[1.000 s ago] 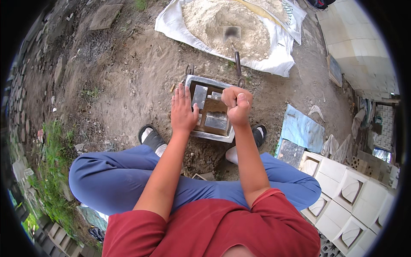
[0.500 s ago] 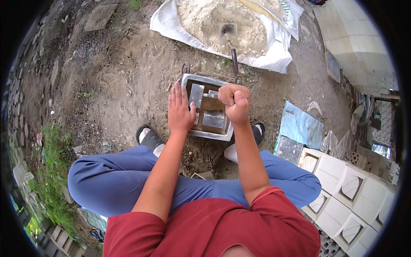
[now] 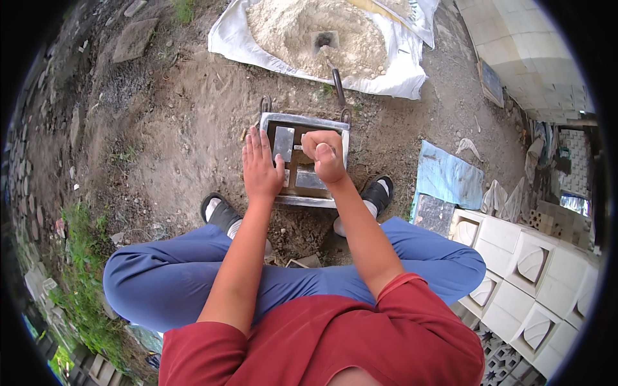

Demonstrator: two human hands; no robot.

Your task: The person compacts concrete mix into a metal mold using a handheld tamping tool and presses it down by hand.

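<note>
Between my feet sits a rectangular metal mould point(image 3: 308, 119) with a pale rim, a loop handle at each far corner and flat metal plates inside. My left hand point(image 3: 261, 170) lies flat along the mould's left side, its fingers stretched forward and its thumb apart. Over the right part of the mould my right hand point(image 3: 326, 156) is closed in a fist, thumb on top, and nothing sticks out of it. The fist hides part of the inside; whether it touches the mould I cannot tell. One grey plate point(image 3: 284, 143) shows between my hands, another point(image 3: 310, 179) below the fist.
Ahead, a white sheet point(image 3: 412, 82) bears a heap of pale sandy powder point(image 3: 283, 29) with a dark-handled trowel point(image 3: 338, 87) in it. At right lie a blue sheet point(image 3: 450, 177) and stacked pale blocks point(image 3: 499, 231). Weeds point(image 3: 84, 257) grow at left.
My right fist has moved left over the mould. The mould now sits straighter in view. My left hand stays flat at its left side, and the whole view has shifted slightly.
</note>
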